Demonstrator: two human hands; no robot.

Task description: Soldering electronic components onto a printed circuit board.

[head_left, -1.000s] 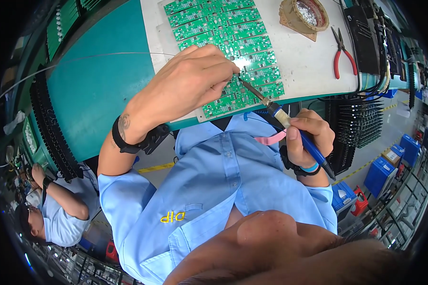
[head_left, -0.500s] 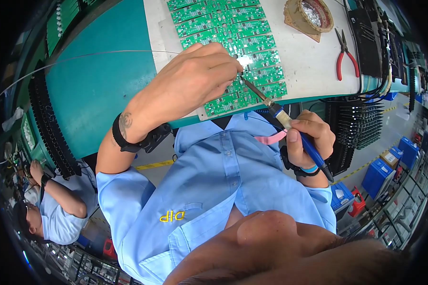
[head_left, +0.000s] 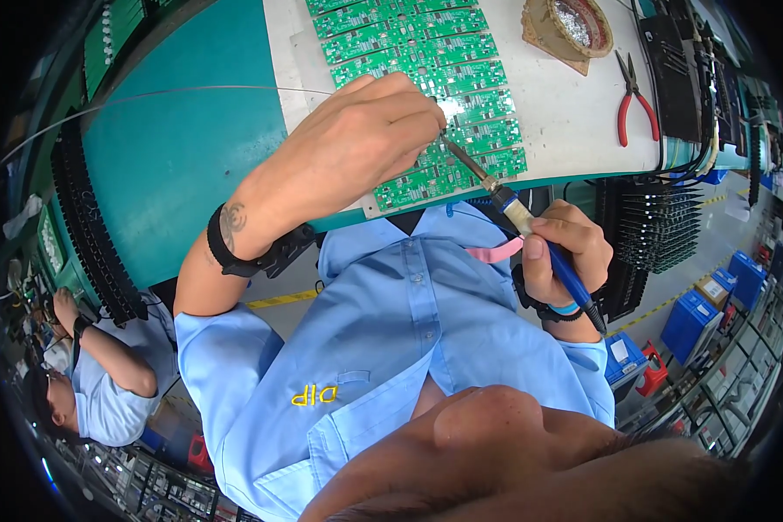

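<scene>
Across the green circuit board panel [head_left: 465,81], my left hand [head_left: 361,135] is closed in a pinch, its fingertips by the lower middle boards. A thin solder wire [head_left: 200,89] runs from this hand out to the left rim. In my right hand [head_left: 576,248], a soldering iron [head_left: 572,277] with a blue handle is gripped like a pen. Its metal tip slants up-left to my left fingertips, over the board. The exact contact of tip, wire and board is too small to make out.
A round pot [head_left: 568,30] with silvery bits sits at the far right of the white sheet. Red-handled pliers [head_left: 637,109] lie nearby. Black racks [head_left: 657,228] stand below the right table edge. At left is a black slotted strip [head_left: 91,217]; beyond it another person [head_left: 117,374] works.
Both hands keep nearly the same place and hold. The whole view has shifted very slightly, and the iron's tip sits a touch higher by my left fingertips.
</scene>
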